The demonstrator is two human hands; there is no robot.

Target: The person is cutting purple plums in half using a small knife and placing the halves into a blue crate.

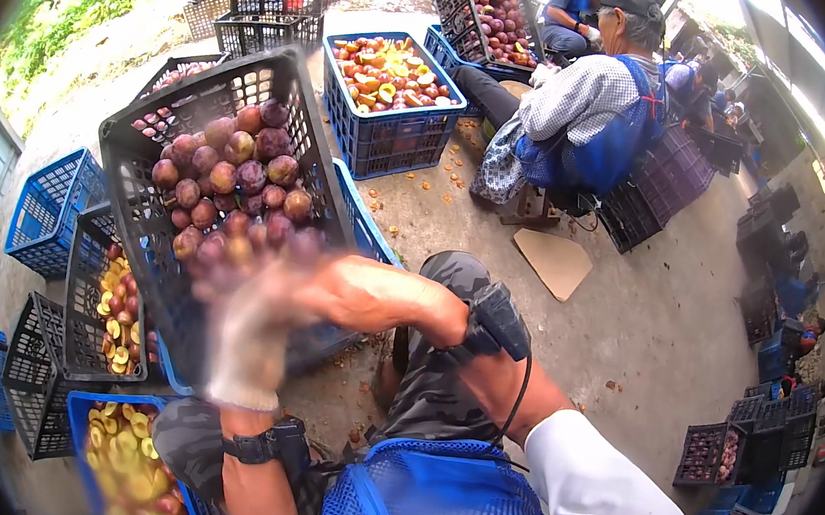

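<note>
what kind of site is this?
Looks like an open-air fruit sorting or pitting yard: a tilted black crate of whole plums, a blue crate of halved fruit, and a seated co-worker at more crates.

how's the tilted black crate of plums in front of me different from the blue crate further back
The black crate is tipped toward the person and holds whole purple-red plums. The blue crate sits level on the ground, holding cut halves showing orange-yellow flesh. Both are slatted plastic crates holding fruit.

Two hands (254, 326) – one tilted black crate (140, 169).
</note>
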